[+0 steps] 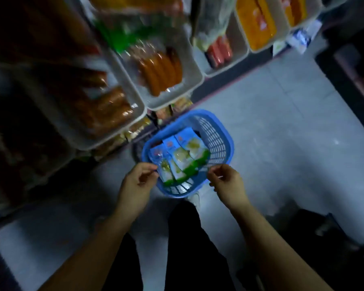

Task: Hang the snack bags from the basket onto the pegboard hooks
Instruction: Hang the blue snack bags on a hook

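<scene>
Several blue, white and green snack bags (180, 158) lie fanned in a blue plastic basket (216, 135) that sits on the pale tiled floor (282, 122) at the foot of a store shelf. A person stands over it, both arms reaching down. The left hand (138, 181) has its fingers curled with thumb and fingertips drawn together at the near left rim, touching or nearly touching the corner of the nearest bag; whether it actually holds the bag cannot be told through the blur. The right hand (225, 182) is curled the same way at the near right rim, seemingly pinching a clear edge or nothing at all. The likely trouble is a weak corner pinch on slick film: a bag could slide free, or drag its overlapping neighbours up with it and spill them on the floor. White bins (170, 99) of packaged sausages jut out just above and beyond the basket, so a straight lift toward the shelf risks knocking their edges. Open floor lies to the right. No pegboard hooks are visible here.
</scene>
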`<state>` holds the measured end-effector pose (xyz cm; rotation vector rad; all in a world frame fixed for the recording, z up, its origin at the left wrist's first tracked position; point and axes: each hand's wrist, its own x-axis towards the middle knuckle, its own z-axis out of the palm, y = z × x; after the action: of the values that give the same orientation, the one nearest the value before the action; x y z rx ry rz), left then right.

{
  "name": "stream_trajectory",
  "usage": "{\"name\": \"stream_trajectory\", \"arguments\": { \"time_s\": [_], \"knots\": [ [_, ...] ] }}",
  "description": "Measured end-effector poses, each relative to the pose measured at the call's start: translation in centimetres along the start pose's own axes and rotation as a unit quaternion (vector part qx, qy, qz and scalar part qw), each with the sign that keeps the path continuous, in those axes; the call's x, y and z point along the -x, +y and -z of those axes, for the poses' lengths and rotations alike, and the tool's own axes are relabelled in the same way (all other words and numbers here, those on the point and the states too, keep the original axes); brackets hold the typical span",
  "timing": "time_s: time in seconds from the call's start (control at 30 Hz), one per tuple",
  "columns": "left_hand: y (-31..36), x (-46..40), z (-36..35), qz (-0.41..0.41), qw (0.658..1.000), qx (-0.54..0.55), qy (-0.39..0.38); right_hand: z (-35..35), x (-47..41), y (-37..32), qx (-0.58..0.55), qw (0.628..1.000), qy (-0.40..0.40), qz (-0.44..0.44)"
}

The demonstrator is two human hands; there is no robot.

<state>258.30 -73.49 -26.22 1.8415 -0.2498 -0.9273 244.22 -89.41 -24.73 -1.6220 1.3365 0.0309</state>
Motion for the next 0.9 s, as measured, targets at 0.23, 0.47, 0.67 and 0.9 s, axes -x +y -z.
{"name": "stream_trajectory", "arguments": {
  "time_s": [0.23, 0.47, 0.67, 0.9],
  "knots": [
    [-16.7, -13.0, -11.2, 0.115, 0.993, -0.028, -0.017, -4.4, -16.2, 15.4, 0.18, 0.982, -0.033, -0.043],
    [-25.6, -25.1, -14.3, 0.19, 0.978, -0.062, -0.052, -10.3, -30.5, 20.9, 0.256, 0.964, -0.063, -0.029],
    [-26.7, -30.4, -15.6, 0.223, 0.972, 0.068, -0.032, -13.4, -38.1, 20.8, 0.305, 0.948, -0.082, 0.023],
    [-26.7, -30.8, -17.7, 0.241, 0.963, 0.116, -0.03, -15.4, -39.0, 24.3, 0.322, 0.946, -0.042, 0.026]
  ]
}}
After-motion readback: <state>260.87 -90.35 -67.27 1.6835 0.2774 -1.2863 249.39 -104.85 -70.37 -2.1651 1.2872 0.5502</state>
